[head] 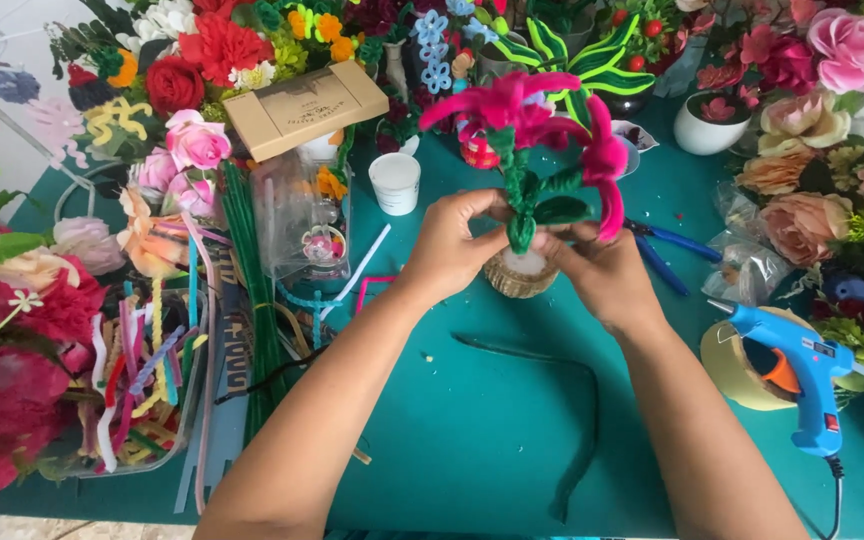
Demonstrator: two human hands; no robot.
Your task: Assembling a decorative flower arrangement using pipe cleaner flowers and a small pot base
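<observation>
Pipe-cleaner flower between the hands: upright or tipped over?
Upright. The pipe-cleaner flower stands with its green stem in the small woven pot, steadied by left hand and right hand.

Only one view here, from the camera on my head. It looks steeply down and forward across the teal worktop (472, 420), close enough that my forearms enter from the bottom of the view and fill much of its lower half. The worktop's near edge runs along the bottom, its far edge lies under the crowded flowers at the top. My left hand (452, 250) and right hand (602, 275) sit near the middle.
</observation>
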